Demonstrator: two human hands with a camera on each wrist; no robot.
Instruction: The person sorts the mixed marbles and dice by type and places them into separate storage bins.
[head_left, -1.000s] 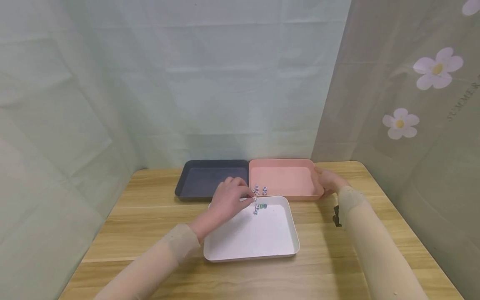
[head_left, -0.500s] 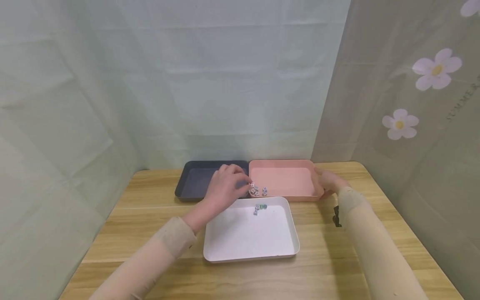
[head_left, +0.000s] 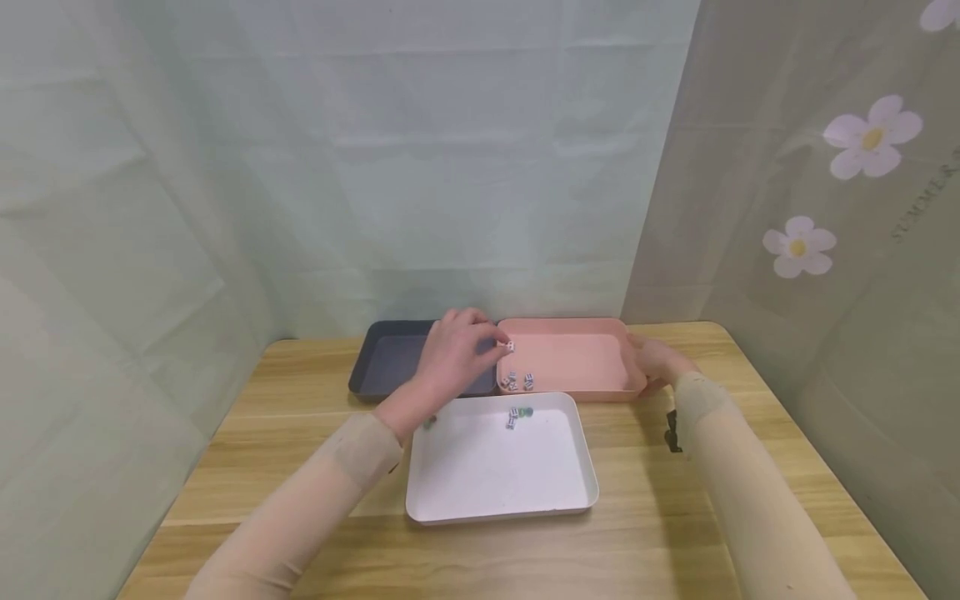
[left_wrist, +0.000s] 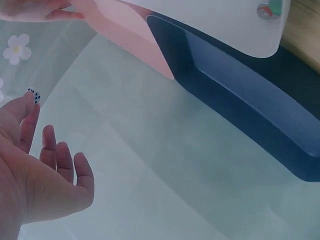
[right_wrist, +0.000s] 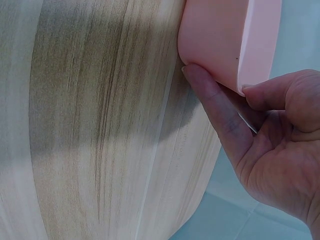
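The left hand [head_left: 453, 358] has travelled to the far side over the last second, taking a die [head_left: 511, 346] from the far edge of the white tray [head_left: 495, 479] to above the left part of the pink tray [head_left: 573, 354]. It looks like one more piece being sorted across, not yet let go. Four or so dice [head_left: 513, 385] lie along the pink tray's near-left side, while a pair of dice [head_left: 513, 419] and some green pieces [head_left: 527, 412] remain by the far edge of the white tray. With the arm shifted, small round pieces [head_left: 430, 422] have come into view in the white tray's far-left corner.

The left arm slants in from the near left, its hand covering part of the dark tray [head_left: 390, 362]. Thumb and forefinger are pinched on the die; the other fingers — plain in the left wrist view — stand apart from it, bent.

The right hand [head_left: 656, 360] has kept its place at the pink tray's right end, its arm reaching from the near right over the tabletop [head_left: 300, 483]. It holds that tray, thumb at the rim and a fingertip low against the wall.
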